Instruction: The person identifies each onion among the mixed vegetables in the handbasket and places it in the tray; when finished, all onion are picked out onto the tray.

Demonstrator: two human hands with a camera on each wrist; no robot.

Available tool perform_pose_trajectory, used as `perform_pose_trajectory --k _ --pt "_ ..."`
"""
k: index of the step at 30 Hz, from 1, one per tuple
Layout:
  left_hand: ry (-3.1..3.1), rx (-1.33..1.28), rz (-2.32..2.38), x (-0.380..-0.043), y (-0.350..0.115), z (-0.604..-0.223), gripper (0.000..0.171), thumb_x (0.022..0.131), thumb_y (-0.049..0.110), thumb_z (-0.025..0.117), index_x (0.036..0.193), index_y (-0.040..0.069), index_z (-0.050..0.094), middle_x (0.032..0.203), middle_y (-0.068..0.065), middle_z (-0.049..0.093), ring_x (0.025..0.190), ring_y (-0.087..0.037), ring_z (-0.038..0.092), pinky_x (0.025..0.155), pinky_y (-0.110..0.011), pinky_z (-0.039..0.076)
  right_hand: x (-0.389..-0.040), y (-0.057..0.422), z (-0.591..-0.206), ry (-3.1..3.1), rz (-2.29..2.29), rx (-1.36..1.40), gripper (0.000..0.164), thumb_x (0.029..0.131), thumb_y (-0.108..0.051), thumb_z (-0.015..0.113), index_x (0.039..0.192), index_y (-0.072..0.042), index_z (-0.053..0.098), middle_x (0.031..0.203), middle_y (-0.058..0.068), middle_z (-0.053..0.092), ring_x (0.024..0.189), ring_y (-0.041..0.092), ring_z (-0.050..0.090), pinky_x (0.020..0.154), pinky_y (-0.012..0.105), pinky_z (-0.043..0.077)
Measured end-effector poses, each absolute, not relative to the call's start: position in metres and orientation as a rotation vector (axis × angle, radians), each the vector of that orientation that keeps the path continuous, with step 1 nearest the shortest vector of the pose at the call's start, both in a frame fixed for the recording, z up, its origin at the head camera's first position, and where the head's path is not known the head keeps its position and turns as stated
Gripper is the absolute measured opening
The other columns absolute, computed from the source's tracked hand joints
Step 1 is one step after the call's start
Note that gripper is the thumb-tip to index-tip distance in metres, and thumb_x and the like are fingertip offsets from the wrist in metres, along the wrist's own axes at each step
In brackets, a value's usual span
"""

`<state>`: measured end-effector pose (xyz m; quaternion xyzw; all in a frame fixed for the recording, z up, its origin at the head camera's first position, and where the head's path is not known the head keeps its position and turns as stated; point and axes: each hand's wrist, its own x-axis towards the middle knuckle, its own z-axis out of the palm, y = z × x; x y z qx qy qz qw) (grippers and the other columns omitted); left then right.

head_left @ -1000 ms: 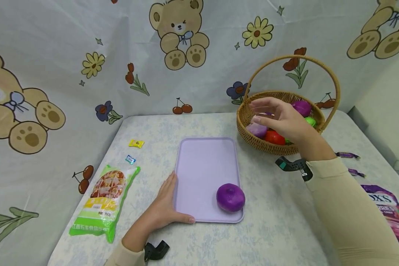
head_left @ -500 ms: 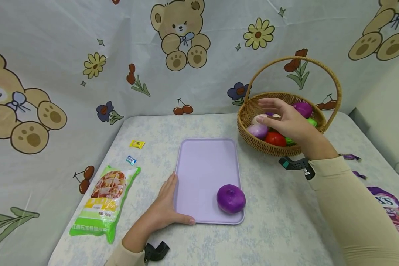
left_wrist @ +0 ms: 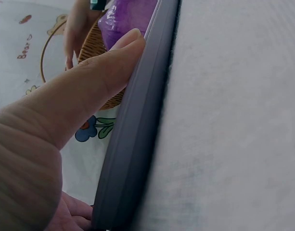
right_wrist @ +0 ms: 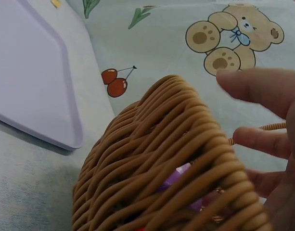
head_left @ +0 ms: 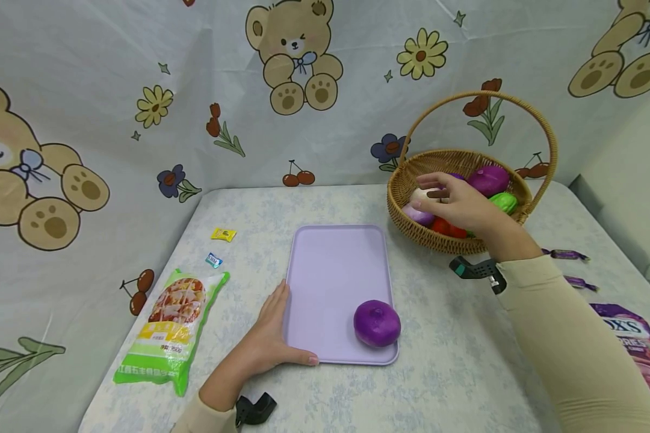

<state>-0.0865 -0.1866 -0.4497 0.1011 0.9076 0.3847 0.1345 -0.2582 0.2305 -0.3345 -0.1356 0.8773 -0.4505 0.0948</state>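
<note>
Beneath the right hand (head_left: 463, 205), the basket (head_left: 439, 240).

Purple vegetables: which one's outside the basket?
The dark purple vegetable on the lilac tray, toward its near right corner. The other purple ones lie inside the wicker basket.

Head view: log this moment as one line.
left hand: touching tray; right hand: over basket, nothing gripped; purple vegetable: on tray, near-right corner
</note>
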Motion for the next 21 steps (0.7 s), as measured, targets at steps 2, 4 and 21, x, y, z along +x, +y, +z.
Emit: perform_pose_trajectory --k 2,4,21 --pt "2.63 0.293 1.115 -0.087 -0.186 -0.449 0.162 0.056 0.062 0.1 0.168 0.005 -0.002 0.174 -0.014 -0.007 0.158 -0.034 -0.008 0.123 -0.056 0.004 -0.259 0.23 -0.336 2.617 -1.304 -0.377 0.071 0.1 -0.044 0.073 0.155 -0.01 0.044 0.156 0.019 0.044 0.142 0.042 0.041 0.11 0.06 0.043" --pt "2.628 0.291 1.116 -0.087 -0.186 -0.449 0.162 0.056 0.062 0.1 0.168 0.005 -0.002 0.174 -0.014 -0.007 0.158 -0.034 -0.008 0.123 -0.056 0.004 -0.259 0.23 -0.337 2.634 -1.269 -0.359 0.071 0.1 -0.045 0.073 0.155 -0.009 0.045 0.154 0.019 0.046 0.141 0.041 0.043 0.109 0.059 0.044" --pt "2.619 0.294 1.116 -0.088 -0.187 -0.45 0.16 0.058 0.062 0.1 0.168 0.005 -0.001 0.175 -0.013 -0.007 0.158 -0.033 -0.009 0.123 -0.057 0.004 -0.268 0.222 -0.346 2.771 -0.943 -0.381 0.074 0.096 -0.035 0.08 0.149 0.006 0.048 0.143 0.032 0.053 0.132 0.046 0.049 0.111 0.062 0.04"
